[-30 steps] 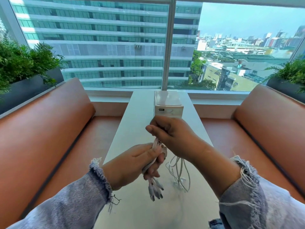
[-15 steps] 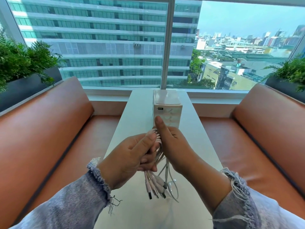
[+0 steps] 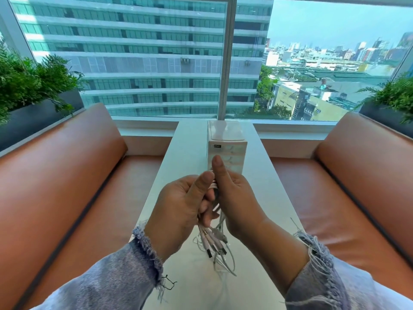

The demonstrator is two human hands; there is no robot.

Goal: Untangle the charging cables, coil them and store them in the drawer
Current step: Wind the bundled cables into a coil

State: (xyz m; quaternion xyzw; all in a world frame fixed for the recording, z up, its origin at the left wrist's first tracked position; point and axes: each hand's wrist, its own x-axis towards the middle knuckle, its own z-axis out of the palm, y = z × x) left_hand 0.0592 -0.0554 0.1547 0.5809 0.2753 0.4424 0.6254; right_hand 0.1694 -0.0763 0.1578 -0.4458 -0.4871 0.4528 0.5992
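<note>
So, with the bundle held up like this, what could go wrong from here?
1. The cables are bunched between the left hand and right hand, with thin loops hanging loose below. Coiling them like this would likely tighten the tangle rather than clear it.
2. The plug ends dangle below the hands and may snag in those loops.
3. The drawer unit looks closed and both hands are occupied, so opening it may mean letting the bundle go slack.
</note>
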